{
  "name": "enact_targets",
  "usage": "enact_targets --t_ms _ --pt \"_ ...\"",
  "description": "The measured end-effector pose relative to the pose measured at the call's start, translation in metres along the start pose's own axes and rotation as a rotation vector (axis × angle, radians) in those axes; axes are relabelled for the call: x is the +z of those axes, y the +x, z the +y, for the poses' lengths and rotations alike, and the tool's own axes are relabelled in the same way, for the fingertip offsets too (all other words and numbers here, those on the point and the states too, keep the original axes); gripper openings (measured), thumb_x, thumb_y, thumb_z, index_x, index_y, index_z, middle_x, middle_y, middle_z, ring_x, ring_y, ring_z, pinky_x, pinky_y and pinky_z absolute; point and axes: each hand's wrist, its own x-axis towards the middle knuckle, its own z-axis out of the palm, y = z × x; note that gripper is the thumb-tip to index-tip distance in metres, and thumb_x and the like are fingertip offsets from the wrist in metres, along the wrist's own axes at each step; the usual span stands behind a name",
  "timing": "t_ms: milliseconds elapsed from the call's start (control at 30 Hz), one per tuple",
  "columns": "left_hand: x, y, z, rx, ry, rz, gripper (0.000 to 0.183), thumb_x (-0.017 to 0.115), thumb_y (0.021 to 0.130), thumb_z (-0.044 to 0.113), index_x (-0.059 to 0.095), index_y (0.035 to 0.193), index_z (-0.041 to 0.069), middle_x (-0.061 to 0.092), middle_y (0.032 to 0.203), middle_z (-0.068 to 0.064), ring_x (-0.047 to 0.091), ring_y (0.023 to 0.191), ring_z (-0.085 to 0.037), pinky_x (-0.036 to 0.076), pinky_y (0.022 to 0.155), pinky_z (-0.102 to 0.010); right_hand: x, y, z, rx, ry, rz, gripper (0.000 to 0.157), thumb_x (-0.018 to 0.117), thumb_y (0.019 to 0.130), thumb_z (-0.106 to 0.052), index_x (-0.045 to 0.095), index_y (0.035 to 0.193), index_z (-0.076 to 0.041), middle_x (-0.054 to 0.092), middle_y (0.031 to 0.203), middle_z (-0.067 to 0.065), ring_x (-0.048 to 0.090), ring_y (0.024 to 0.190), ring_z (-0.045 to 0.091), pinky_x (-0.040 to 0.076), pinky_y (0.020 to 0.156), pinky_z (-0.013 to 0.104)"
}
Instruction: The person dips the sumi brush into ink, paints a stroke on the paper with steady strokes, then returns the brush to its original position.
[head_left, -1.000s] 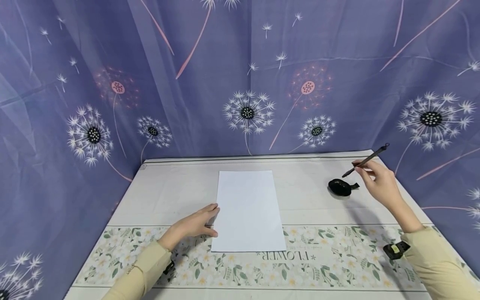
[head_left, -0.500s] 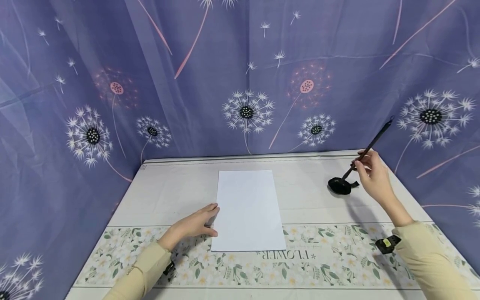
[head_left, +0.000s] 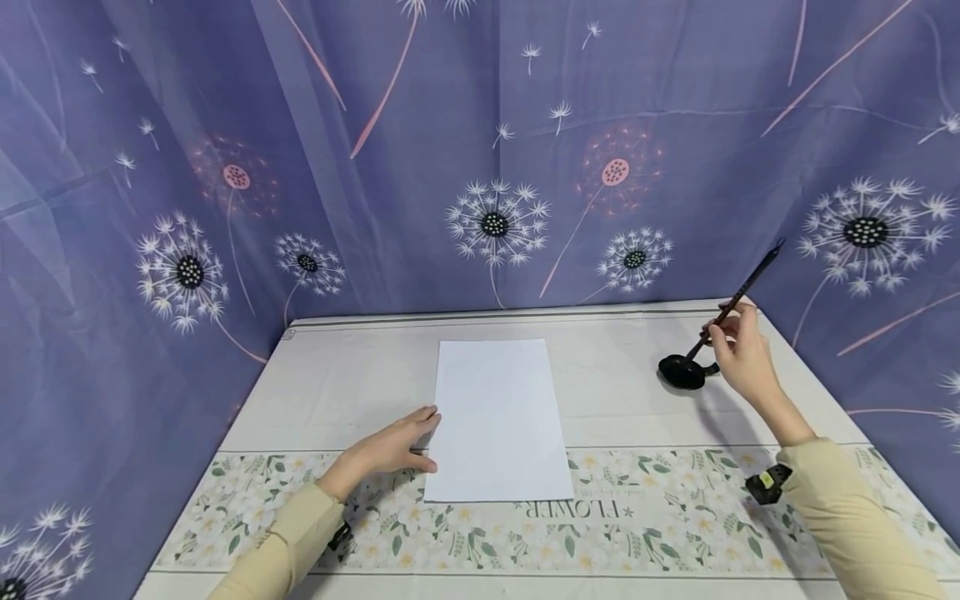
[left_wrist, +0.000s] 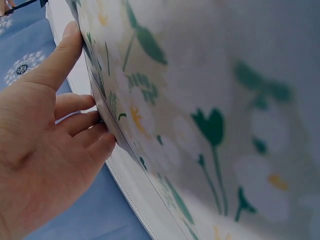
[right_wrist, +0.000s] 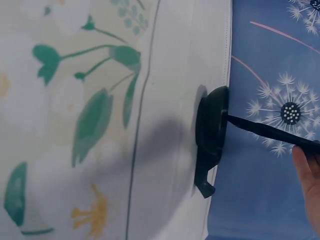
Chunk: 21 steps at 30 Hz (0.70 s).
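Observation:
My right hand (head_left: 744,350) pinches a dark writing brush (head_left: 738,296) by its shaft. The brush slants, its lower end at the bowl of a small black ink dish (head_left: 681,372) with a short handle. In the right wrist view the brush (right_wrist: 270,131) meets the rim of the dish (right_wrist: 212,125), and its tip is hidden inside. On the left edge of a white sheet of paper (head_left: 498,421) rests my left hand (head_left: 393,446), thumb and fingers spread. The left wrist view shows that hand (left_wrist: 55,135) with relaxed fingertips at the paper's edge.
A white tablecloth (head_left: 360,375) with a flowered band (head_left: 525,542) covers the table. Blue curtains (head_left: 405,225) with dandelion prints hang behind and at both sides. The ink dish stands to the right of the paper, close to the table's right edge.
The brush has gone from slanting above the dish to standing steeper, with its lower end in the dish. My right hand has shifted slightly left; my left hand has stayed put.

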Motion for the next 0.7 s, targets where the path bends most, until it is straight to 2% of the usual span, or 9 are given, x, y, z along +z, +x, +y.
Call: enact_targets --t_ms 33,200,433,700 --pt "0.0 0.0 0.0 0.0 -0.004 -0.001 0.09 0.072 0.084 0.039 0.028 0.15 -0.004 0.018 0.16 -0.023 0.019 0.148 -0.038 0.028 0.118 -0.052 0.0 -0.001 0.002 0.001 0.001 -0.006 0.038 0.049 0.093 0.009 0.036 0.128 0.012 0.06 0.093 0.028 0.052 0.081 -0.022 0.044 0.072 -0.005" --pt "0.0 -0.001 0.0 0.006 -0.022 -0.003 0.089 0.071 0.085 0.039 0.027 0.15 -0.004 0.017 0.16 -0.023 0.018 0.148 -0.039 0.028 0.118 -0.052 0.0 -0.002 0.007 0.013 -0.002 -0.022 0.034 0.049 0.093 0.009 0.036 0.124 0.013 0.06 0.095 0.029 0.051 0.082 -0.023 0.044 0.072 -0.005" --pt "0.001 0.0 0.0 0.004 -0.036 -0.004 0.089 0.071 0.085 0.039 0.027 0.15 -0.003 0.016 0.16 -0.023 0.017 0.148 -0.039 0.027 0.118 -0.053 0.0 -0.004 0.013 0.031 0.0 -0.066 0.032 0.049 0.093 0.009 0.037 0.122 0.014 0.061 0.094 0.037 0.051 0.081 -0.023 0.044 0.073 -0.005" --pt "0.001 -0.001 -0.001 -0.004 -0.036 0.001 0.09 0.071 0.084 0.039 0.028 0.15 -0.004 0.016 0.16 -0.023 0.017 0.148 -0.039 0.026 0.118 -0.054 -0.005 0.0 0.011 0.02 -0.025 -0.081 0.031 0.05 0.094 0.008 0.038 0.122 0.013 0.063 0.092 0.037 0.051 0.079 -0.024 0.042 0.073 -0.006"
